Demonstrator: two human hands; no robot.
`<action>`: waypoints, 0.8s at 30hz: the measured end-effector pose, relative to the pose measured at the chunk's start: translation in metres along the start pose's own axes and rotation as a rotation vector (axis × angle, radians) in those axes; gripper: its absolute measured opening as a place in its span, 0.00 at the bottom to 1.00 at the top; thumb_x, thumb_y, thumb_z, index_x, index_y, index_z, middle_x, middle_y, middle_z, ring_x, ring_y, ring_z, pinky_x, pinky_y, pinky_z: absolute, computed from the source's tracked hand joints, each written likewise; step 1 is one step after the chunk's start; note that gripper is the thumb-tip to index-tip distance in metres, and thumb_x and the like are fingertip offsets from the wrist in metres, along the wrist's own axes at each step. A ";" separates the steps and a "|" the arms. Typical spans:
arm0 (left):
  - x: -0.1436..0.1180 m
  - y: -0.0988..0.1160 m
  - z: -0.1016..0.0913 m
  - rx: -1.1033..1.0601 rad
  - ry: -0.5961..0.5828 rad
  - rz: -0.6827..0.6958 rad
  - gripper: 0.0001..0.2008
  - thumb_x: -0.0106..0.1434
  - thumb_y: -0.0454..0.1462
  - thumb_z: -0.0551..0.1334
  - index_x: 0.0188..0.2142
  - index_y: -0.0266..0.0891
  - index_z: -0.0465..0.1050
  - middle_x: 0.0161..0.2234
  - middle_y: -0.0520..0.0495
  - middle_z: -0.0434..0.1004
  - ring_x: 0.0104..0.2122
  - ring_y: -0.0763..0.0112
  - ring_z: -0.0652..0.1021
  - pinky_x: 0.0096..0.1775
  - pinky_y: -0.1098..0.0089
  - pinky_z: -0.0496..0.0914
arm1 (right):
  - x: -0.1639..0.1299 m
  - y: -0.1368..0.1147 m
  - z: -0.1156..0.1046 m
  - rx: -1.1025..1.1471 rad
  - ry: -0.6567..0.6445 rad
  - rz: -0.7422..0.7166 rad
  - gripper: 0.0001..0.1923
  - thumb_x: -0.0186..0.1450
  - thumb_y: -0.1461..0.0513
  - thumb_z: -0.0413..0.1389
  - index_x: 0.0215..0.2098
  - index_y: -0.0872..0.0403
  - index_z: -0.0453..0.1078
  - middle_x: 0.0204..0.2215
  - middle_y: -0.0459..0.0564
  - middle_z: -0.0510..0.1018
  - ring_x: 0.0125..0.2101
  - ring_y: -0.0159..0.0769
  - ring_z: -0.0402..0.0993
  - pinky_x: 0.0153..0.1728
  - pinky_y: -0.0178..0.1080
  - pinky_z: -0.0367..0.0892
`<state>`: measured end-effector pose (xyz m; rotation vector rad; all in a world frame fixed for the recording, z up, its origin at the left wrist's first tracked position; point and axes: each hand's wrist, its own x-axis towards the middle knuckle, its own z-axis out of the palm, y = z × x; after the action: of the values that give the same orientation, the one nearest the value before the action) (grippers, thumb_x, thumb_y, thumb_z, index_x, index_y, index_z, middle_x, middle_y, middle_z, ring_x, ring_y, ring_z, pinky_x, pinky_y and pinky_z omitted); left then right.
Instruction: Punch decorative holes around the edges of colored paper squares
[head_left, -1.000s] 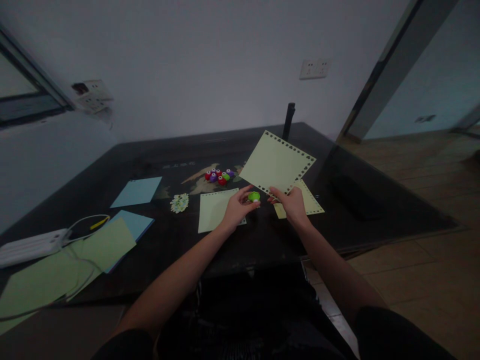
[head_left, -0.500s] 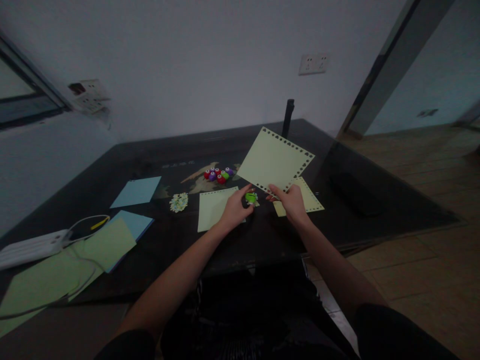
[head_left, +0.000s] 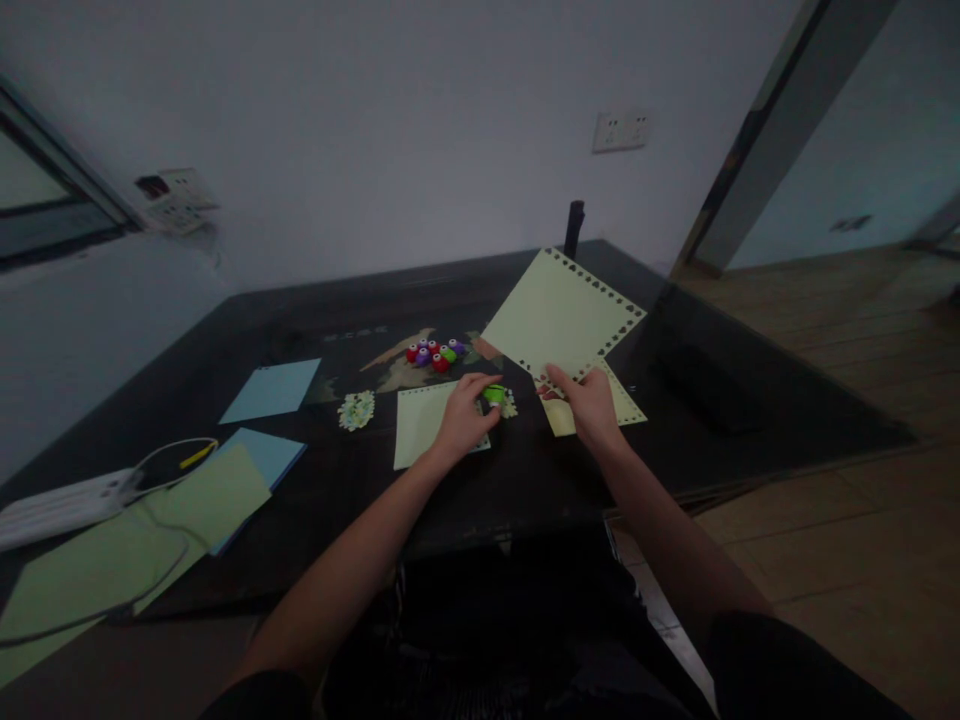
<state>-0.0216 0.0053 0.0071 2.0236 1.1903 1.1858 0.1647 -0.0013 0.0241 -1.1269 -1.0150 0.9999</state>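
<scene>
My right hand [head_left: 587, 406] holds a pale yellow sheet [head_left: 564, 315] by its near corner, tilted up above the dark table [head_left: 525, 470]. Punched holes line the sheet's edges. My left hand [head_left: 463, 418] grips a small green paper punch [head_left: 493, 394] low over the table, just left of the sheet's corner. Small paper cut-outs [head_left: 509, 404] lie beside the punch. Under my left hand lies another pale sheet [head_left: 424, 422], and a yellow sheet [head_left: 619, 404] rests beneath my right hand.
A cluster of red, purple and green punches [head_left: 436, 353] sits behind my hands. A heap of cut-outs [head_left: 357, 409], blue sheets [head_left: 273, 388] and green sheets [head_left: 112, 545] lie to the left, with a white power strip [head_left: 56, 505] and cable. A black post [head_left: 574, 229] stands at the back edge.
My left hand has lowered the green punch toward the table and moved slightly left. The held sheet has shifted a little up and right.
</scene>
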 end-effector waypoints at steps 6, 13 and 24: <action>0.001 0.004 0.001 -0.273 0.030 -0.199 0.20 0.53 0.35 0.63 0.47 0.39 0.70 0.45 0.42 0.70 0.43 0.65 0.74 0.43 0.65 0.70 | 0.015 -0.006 -0.025 0.112 0.114 -0.051 0.17 0.50 0.53 0.62 0.30 0.57 0.69 0.24 0.50 0.77 0.22 0.34 0.74 0.21 0.35 0.71; 0.008 0.016 0.001 -0.588 0.018 -0.424 0.20 0.54 0.40 0.66 0.46 0.36 0.70 0.40 0.42 0.75 0.38 0.67 0.77 0.44 0.64 0.71 | 0.040 -0.001 -0.081 0.139 0.218 -0.046 0.16 0.46 0.58 0.65 0.29 0.56 0.70 0.24 0.47 0.76 0.21 0.32 0.72 0.21 0.35 0.72; 0.073 0.013 0.025 -0.612 -0.193 -0.578 0.09 0.60 0.35 0.61 0.40 0.34 0.70 0.35 0.44 0.76 0.29 0.74 0.78 0.33 0.74 0.72 | 0.042 -0.001 -0.092 0.189 0.301 -0.040 0.17 0.43 0.59 0.66 0.30 0.57 0.69 0.25 0.47 0.77 0.23 0.33 0.72 0.21 0.35 0.72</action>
<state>0.0227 0.0629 0.0363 1.1967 1.0452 0.8891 0.2635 0.0186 0.0173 -1.0585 -0.6848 0.8449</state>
